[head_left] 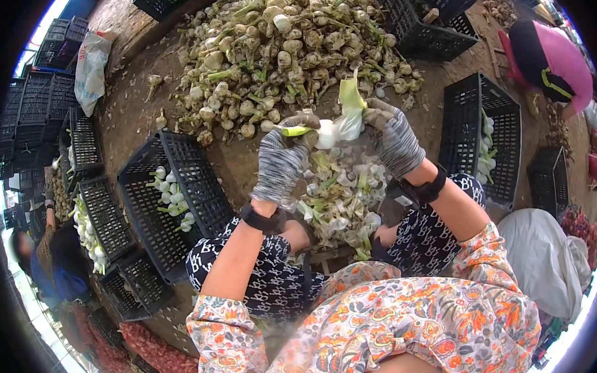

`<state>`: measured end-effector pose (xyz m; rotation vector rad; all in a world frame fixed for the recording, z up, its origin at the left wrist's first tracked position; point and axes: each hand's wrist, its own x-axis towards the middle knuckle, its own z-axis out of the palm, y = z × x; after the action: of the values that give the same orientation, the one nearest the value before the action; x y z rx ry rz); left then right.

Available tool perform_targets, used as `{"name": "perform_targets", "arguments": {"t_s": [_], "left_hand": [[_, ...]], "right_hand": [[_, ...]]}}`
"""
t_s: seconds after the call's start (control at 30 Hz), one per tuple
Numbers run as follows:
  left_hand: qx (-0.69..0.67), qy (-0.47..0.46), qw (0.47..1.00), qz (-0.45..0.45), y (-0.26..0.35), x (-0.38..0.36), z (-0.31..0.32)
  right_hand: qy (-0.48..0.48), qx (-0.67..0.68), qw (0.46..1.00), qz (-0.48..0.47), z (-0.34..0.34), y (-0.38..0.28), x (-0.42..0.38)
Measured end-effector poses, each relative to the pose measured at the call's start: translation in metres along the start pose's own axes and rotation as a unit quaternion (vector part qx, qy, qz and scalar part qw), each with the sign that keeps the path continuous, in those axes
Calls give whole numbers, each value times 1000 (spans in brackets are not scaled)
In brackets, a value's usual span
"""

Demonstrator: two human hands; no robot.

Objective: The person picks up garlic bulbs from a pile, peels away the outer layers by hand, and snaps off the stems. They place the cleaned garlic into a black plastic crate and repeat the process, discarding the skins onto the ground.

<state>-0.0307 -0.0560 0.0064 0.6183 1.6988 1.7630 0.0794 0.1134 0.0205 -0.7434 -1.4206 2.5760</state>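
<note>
Both my hands wear grey striped gloves and are raised in front of the big garlic pile. My left hand is closed round a garlic bulb, whose short green stem sticks out between the fingers. In my right hand the fingers pinch a piece of peeled garlic skin with a broad green leaf end pointing up. Bulb and skin touch or nearly touch between the hands. Below them, loose peelings lie heaped between my legs.
Black crates holding cleaned garlic stand at left and right. More crates are at the upper right. A person in pink bends at the far right; another person sits at far left. A white sack lies lower right.
</note>
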Motion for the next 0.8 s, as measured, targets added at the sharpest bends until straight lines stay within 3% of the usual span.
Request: {"name": "perform_targets", "arguments": {"t_s": [0.1, 0.17, 0.23, 0.3, 0.37, 0.4, 0.43, 0.47, 0.5, 0.57, 0.6, 0.63, 0.7, 0.8], "left_hand": [[50, -89, 992, 79, 10, 3, -6], [-128, -154, 980, 18, 14, 1, -6], [-328, -182, 925, -54, 16, -2, -3], [-473, -152, 863, -92, 18, -2, -5], [-533, -65, 830, -155, 7, 1, -13], [-544, -15, 822, -168, -1, 3, -16], [-542, -9, 823, -168, -5, 3, -18], [-541, -2, 824, -169, -7, 4, -19], [-539, 4, 825, -171, -9, 4, -21], [-478, -19, 862, -169, -10, 2, -23], [-438, -22, 884, -164, -4, 1, -20], [-398, -26, 903, -159, -1, 0, -16], [-270, -13, 946, -176, -7, 0, -13], [-38, -49, 985, -159, -8, -3, -12]], "right_hand": [[31, 156, 982, 102, 0, -1, 2], [59, 234, 948, 206, 2, -5, 0], [-29, 331, 911, 246, -2, -2, 1], [-228, 432, 845, 217, -11, 6, 4], [-249, 238, 932, 113, -12, 7, -6], [-325, 41, 941, 88, -34, 18, -1], [-388, -158, 906, 59, -55, 25, 5], [-459, -269, 833, 148, -10, -12, -6], [-454, -408, 788, 79, -16, -4, -2], [-408, -649, 639, -64, -34, 18, 8], [-295, -653, 677, -169, -19, 9, 9], [-208, -697, 677, -113, -8, -12, 7], [-93, -555, 818, -118, -7, -11, 17], [-56, -480, 844, -232, 23, -9, 17]]}}
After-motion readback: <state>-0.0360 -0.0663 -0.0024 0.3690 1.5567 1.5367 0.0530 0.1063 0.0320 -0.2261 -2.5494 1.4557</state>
